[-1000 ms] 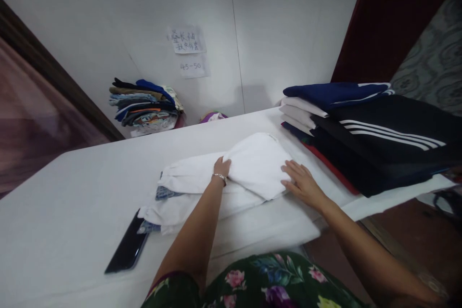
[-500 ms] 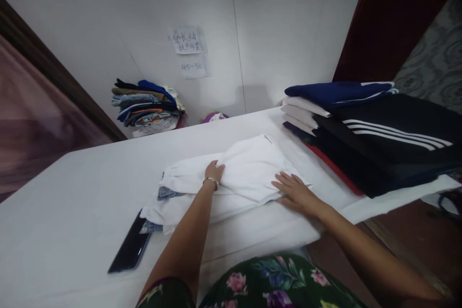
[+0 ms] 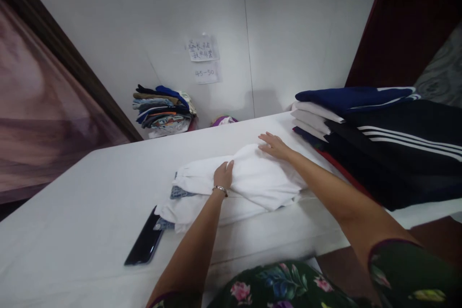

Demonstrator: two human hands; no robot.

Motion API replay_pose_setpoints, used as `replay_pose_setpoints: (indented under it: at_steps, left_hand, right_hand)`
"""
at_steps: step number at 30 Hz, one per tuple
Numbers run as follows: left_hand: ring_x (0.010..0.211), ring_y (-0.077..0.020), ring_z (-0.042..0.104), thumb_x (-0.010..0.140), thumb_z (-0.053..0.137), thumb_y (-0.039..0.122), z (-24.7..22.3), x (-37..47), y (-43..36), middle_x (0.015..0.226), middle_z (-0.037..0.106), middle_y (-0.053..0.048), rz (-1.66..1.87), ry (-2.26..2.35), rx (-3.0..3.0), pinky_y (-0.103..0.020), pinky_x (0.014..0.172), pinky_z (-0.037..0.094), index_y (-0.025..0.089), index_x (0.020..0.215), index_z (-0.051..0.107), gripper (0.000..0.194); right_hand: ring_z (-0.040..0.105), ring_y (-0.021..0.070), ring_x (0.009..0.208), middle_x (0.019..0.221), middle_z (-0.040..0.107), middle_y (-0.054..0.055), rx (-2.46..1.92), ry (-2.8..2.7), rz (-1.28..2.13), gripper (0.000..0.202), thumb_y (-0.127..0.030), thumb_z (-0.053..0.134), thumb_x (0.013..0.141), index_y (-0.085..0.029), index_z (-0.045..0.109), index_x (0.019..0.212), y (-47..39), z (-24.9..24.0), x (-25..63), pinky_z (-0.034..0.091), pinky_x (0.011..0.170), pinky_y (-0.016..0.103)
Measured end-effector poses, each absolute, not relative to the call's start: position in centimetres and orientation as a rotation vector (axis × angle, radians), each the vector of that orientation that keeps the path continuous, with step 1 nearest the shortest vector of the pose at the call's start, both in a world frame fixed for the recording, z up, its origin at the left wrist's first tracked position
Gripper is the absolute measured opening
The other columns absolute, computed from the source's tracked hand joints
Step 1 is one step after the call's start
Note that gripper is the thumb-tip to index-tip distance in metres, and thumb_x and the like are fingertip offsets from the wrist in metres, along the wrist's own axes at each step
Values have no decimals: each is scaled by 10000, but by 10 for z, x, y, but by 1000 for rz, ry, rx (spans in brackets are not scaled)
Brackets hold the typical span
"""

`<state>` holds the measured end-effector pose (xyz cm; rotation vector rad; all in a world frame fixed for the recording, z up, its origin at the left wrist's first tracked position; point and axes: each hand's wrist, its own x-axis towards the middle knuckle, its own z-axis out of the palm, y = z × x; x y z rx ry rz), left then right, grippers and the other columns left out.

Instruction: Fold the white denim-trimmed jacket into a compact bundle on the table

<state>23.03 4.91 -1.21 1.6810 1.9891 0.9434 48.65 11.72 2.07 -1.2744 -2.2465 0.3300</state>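
1 white table [image 3: 90, 211] fills the lower left and centre of my feed. Dark clothes stack [image 3: 382, 163] at right of frame: a wide swing of the right forearm [image 3: 325, 187] could brush it and tip the upper layers. White garment [image 3: 265, 178] at centre, denim-blue patches [image 3: 180, 193] showing at its left end: uneven pulling by the 2 hands could skew or bunch it; creases fan across it. Black phone [image 3: 144, 243], lower left, meets that same end; cloth dragged leftward could shove it. Left hand [image 3: 223, 175]: on the garment's middle; whether its fingers pinch cloth, I cannot tell. Right hand [image 3: 274, 146]: fingers spread at the garment's far side, gripping nothing.

Edges: most room, I judge, at frame left. Narrower strip beyond the garment. Tightest: the gap to the stack, and the near edge just below.
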Motion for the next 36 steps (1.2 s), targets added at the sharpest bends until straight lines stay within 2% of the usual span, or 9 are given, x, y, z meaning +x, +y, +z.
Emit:
replay_pose_setpoints:
  at_steps: [2, 4, 7, 9, 11, 17, 23, 28, 36]
  left_hand:
    - [733, -180, 575, 914, 378, 451, -7, 232, 41, 712, 628, -27, 989, 1965, 1722, -269, 684, 383, 218, 697, 564, 369]
    - [673, -166, 548, 915, 370, 470, -3, 231, 36, 643, 585, -8, 1033, 1954, 1741, -262, 631, 359, 221, 661, 538, 393]
    - [650, -168, 537, 910, 362, 509, -2, 224, 39, 615, 565, -8, 1049, 1993, 1736, -269, 609, 346, 222, 616, 503, 435]
    - [684, -187, 559, 913, 342, 521, -6, 216, 48, 629, 584, -28, 965, 2062, 1690, -280, 637, 360, 224, 591, 493, 463]
    - [752, -213, 591, 908, 362, 506, -14, 208, 61, 641, 608, -57, 826, 2117, 1618, -292, 693, 381, 225, 557, 494, 469]
    - [899, -266, 621, 857, 483, 456, -40, 197, 83, 756, 676, -115, 712, 2153, 1515, -327, 803, 408, 209, 574, 557, 383]
    - [912, -255, 631, 834, 514, 465, -44, 198, 81, 906, 703, -115, 767, 2159, 1434, -314, 791, 423, 202, 760, 625, 295]
    - [996, -275, 616, 837, 530, 449, -41, 201, 83, 988, 694, -139, 740, 2151, 1433, -328, 846, 415, 180, 848, 640, 291]
    - [1233, -310, 458, 873, 488, 490, -3, 215, 44, 1307, 522, -168, 927, 2177, 1705, -408, 1018, 335, 161, 1214, 535, 476]
  right_hand:
    - [192, 264, 1422, 1473, 392, 78, -1332, -2354, 404, 600, -545, 406, 907, -220, 410, 1411, 135, 24, 478, 134, 1141, 512]
    - [334, 264, 1362, 1375, 515, 81, -1400, -2431, 470, 613, -579, 401, 897, -222, 440, 1394, 147, 26, 472, 150, 1140, 484]
    - [564, 238, 1140, 1181, 652, 82, -1469, -2472, 504, 549, -583, 397, 894, -210, 599, 1241, 157, 25, 465, 351, 1037, 366]
    - [608, 226, 1052, 1127, 675, 75, -1492, -2498, 501, 522, -587, 384, 895, -208, 673, 1107, 163, 20, 460, 433, 923, 310]
    - [605, 252, 1055, 1135, 672, 86, -1559, -2524, 482, 501, -583, 424, 877, -201, 692, 1058, 167, 12, 453, 446, 892, 330]
    - [558, 333, 1128, 1223, 621, 147, -1721, -2526, 330, 483, -467, 561, 829, -202, 598, 1232, 167, -18, 435, 384, 957, 487]
    - [508, 256, 1204, 1350, 535, 108, -1518, -2430, 247, 469, -325, 446, 912, -173, 488, 1353, 146, 7, 446, 393, 1003, 388]
    - [584, 229, 1108, 1252, 615, 51, -1130, -2257, 486, 382, -401, 493, 891, -239, 606, 1218, 82, 25, 484, 531, 795, 335]
    - [401, 275, 1322, 1397, 492, 73, -1042, -2505, 444, 576, -489, 637, 796, -272, 538, 1320, 4, -4, 559, 315, 1096, 498]
